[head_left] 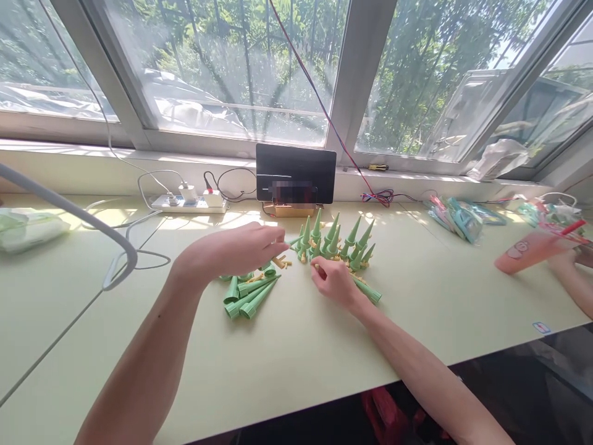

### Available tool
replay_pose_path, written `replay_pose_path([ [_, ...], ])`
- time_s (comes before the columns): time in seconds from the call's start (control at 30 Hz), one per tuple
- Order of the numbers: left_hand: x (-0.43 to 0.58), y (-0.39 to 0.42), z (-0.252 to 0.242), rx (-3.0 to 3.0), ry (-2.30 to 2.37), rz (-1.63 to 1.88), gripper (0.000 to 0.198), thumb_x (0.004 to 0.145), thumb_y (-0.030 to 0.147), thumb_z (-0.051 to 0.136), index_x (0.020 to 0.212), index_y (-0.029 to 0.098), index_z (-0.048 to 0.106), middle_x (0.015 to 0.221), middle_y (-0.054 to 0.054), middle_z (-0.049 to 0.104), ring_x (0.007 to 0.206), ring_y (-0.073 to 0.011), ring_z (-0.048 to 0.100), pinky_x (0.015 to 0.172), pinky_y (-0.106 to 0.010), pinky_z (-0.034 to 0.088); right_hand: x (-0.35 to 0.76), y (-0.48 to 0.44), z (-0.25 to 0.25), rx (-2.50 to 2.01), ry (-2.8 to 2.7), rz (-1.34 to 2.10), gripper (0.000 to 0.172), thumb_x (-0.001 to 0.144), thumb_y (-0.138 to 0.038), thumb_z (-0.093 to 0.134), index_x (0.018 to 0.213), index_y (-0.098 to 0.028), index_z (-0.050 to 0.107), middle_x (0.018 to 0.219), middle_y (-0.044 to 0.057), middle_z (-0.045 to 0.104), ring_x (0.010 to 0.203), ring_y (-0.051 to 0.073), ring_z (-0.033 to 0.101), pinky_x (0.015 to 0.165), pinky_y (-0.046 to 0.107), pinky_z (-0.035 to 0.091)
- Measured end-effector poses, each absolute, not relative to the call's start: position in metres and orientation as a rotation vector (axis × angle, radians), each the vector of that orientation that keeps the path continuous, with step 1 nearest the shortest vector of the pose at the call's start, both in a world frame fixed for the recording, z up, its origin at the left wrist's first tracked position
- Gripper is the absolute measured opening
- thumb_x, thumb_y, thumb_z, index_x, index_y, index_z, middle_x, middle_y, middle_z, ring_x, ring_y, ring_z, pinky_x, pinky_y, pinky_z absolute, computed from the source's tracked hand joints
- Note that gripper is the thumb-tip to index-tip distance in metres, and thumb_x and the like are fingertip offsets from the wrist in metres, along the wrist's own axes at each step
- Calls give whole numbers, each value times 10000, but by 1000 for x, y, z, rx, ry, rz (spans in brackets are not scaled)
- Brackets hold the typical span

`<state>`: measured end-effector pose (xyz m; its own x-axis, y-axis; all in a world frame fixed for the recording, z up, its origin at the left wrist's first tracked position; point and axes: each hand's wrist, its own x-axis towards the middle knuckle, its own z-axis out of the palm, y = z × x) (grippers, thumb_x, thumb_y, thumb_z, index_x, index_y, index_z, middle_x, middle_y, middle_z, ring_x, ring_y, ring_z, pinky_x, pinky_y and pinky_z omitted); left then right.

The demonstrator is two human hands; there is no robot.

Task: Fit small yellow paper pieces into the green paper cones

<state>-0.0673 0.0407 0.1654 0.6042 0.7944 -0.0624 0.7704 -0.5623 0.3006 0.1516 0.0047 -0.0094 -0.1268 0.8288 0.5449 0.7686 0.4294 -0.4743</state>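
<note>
Pinched narrow, the right hand point(334, 281) closes its fingertips on a small yellow peg point(315, 266) (barely showing). Just beyond it stand the upright green cones point(334, 242). The left hand point(234, 250) has its fingers gathered; I cannot tell what they hold. Below it lie the fallen cones point(248, 295), on the table point(296, 352).

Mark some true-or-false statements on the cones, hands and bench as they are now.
1. Several green cones stand upright just beyond the right hand. True.
2. The lying cones sit right of the standing ones. False: they lie left of them, near the left hand.
3. The dark screen lies face down. False: it stands propped at the window sill.
4. A power strip lies on the table, back left. True.
</note>
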Motion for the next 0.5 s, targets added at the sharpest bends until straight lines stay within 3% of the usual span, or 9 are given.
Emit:
replay_pose_path([
  [0.17, -72, 45, 168, 2552, 1340, 43, 381, 892, 561, 435, 739, 248, 589, 631, -26, 601, 530, -183, 519, 504, -269, 316, 139, -2, -15, -1300, -2061, 133, 149, 875, -144, 510, 867, -202, 647, 570, -28, 564, 503, 117, 498, 559, 222, 362],
  [0.27, -74, 49, 166, 2488, 1320, 68, 396, 835, 624, 506, 770, 252, 622, 682, -29, 629, 495, -169, 516, 480, -265, 311, 131, -7, -19, -1254, -2153, 81, 167, 870, -119, 498, 826, -200, 637, 576, -26, 564, 507, 113, 484, 556, 227, 329],
  [0.37, -75, 51, 165, 2456, 1278, 112, 385, 764, 631, 606, 793, 250, 642, 711, -27, 649, 459, -147, 494, 468, -263, 304, 126, -11, -23, -1188, -2239, 31, 179, 880, -112, 481, 800, -196, 617, 596, -22, 569, 510, 106, 466, 537, 235, 286],
  [0.5, -75, 50, 167, 2485, 1280, 137, 358, 777, 603, 609, 805, 247, 643, 739, -27, 659, 480, -146, 501, 477, -263, 310, 120, -12, -21, -1149, -2259, -17, 195, 936, -149, 444, 863, -192, 619, 697, 7, 621, 559, 112, 503, 542, 239, 300],
])
